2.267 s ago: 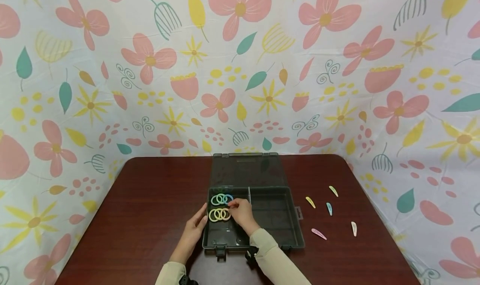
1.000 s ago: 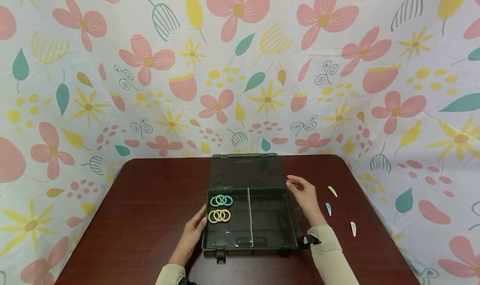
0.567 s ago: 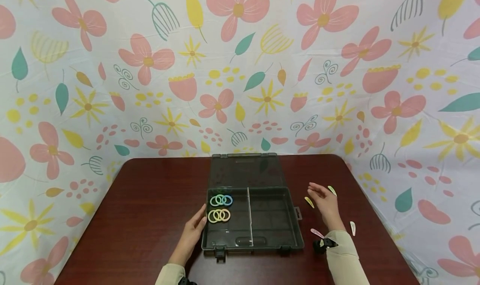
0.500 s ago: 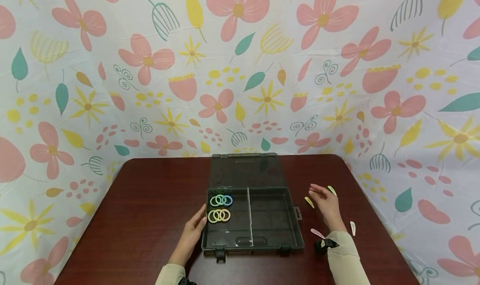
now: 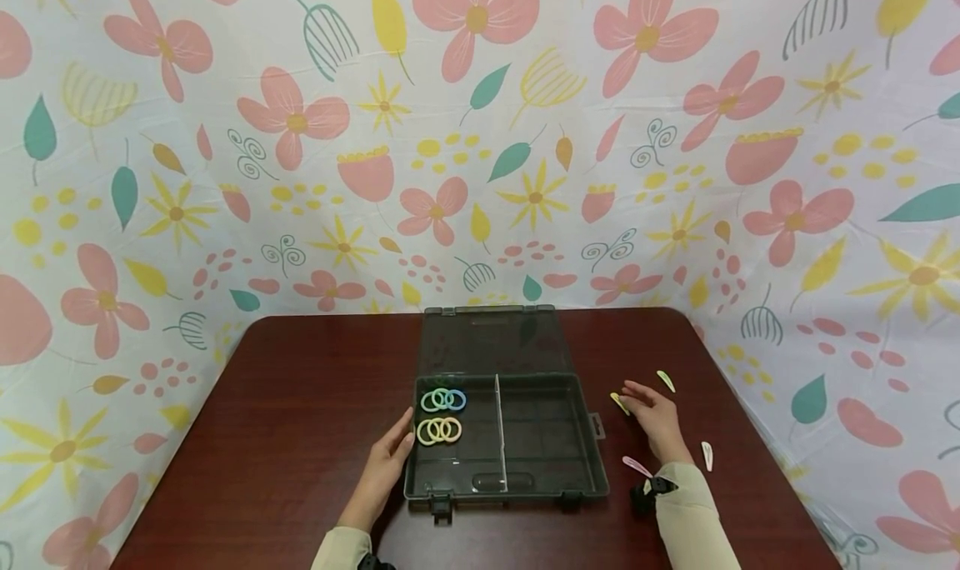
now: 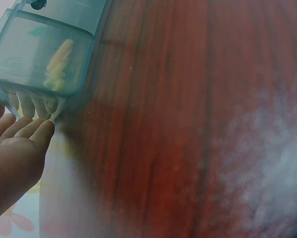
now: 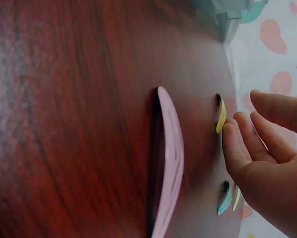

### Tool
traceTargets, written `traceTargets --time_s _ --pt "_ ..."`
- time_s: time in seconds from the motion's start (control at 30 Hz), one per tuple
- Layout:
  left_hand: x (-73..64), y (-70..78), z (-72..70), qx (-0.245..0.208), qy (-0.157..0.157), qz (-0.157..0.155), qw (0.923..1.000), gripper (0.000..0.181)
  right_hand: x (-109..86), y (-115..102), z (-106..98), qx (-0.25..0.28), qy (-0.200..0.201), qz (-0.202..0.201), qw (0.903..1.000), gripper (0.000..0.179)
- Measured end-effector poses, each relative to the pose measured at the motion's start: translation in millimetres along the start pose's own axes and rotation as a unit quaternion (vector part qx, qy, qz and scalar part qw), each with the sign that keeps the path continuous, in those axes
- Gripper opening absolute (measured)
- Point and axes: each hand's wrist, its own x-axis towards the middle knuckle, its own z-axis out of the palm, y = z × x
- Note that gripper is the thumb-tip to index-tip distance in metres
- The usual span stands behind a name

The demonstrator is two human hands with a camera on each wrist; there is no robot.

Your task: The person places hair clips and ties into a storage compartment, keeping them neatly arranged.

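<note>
A dark translucent box (image 5: 551, 449) stands with its lid folded back, a thin divider splitting it. My left hand (image 5: 382, 466) rests straight fingers against its left wall, also seen in the left wrist view. Inside the left compartment lie two rows of overlapping pastel rings, a green-to-blue row (image 5: 442, 400) and a yellow-to-peach row (image 5: 438, 431). Right of the box, my right hand (image 5: 654, 420) has its fingertips right at a yellow snap hair clip (image 5: 618, 403), thumb held apart from the fingers (image 7: 230, 144). A pink snap clip (image 7: 172, 158) lies near the wrist.
On the table's right side lie a yellow-green clip (image 5: 666, 381) and a white clip (image 5: 707, 456). A blue clip (image 7: 224, 201), hidden behind the right hand in the head view, shows in the right wrist view. A flowered cloth (image 5: 480, 137) hangs behind the table.
My right hand has left the rings in the box, moved right over the clips, and lowered to the yellow one. My left hand has stayed at the box's left wall.
</note>
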Motion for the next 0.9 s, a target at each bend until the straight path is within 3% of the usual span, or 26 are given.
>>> traceTargets --time_s 0.53,0.9 --pt "0.7 1.5 0.6 -0.003 0.003 -0.003 1.0000 0.051 8.5 8 7 -0.066 0.018 -0.024 0.9974 0.039" --pt "-0.7 2.9 0.3 -0.004 -0.001 -0.001 1.0000 0.051 11.3 10 8 -0.061 0.029 -0.025 0.9974 0.035"
